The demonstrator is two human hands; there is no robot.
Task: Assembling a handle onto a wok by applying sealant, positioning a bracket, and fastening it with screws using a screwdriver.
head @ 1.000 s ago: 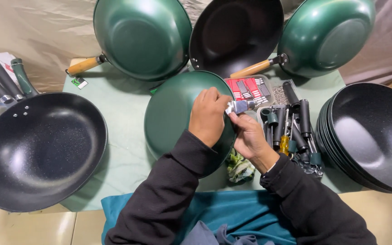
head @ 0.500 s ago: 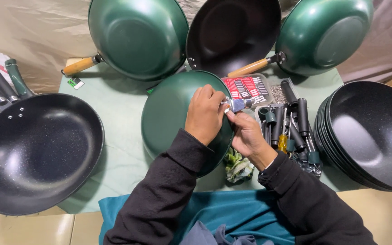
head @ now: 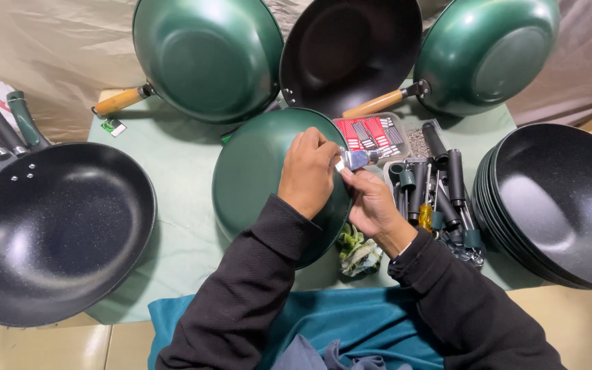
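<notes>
While the desk [head: 173,199] under its pale green cloth is pretty crowded, the only open patch is the strip between the big black wok on the left [head: 49,229] and the upside-down green wok [head: 255,181] in the middle, plus a bit of cloth up near the small tag [head: 113,127]. The left black wok hangs over the desk's left and front edges, and the stack of black woks on the right [head: 563,205] runs past the right edge, so there isn't much room to slide anything sideways.

Count-wise: three woks propped up along the back, two showing green undersides ( [head: 207,58] and [head: 484,55]) and one showing its black inside [head: 351,51]. Two wooden handles show there. Add the centre wok, the left one and the right stack; I can't tell how many are nested in it. A tray of dark handles and small hardware [head: 440,192] sits just right of the centre wok, with a red and white packet [head: 371,133] behind it.

Left hand [head: 307,171] lies palm-down on the centre wok's bottom, fingers curled near its right rim. Right hand [head: 371,202] comes in from the right, pinching a small silvery metal piece [head: 356,159] at that rim. Both forearms in black sleeves angle up from the bottom edge.
</notes>
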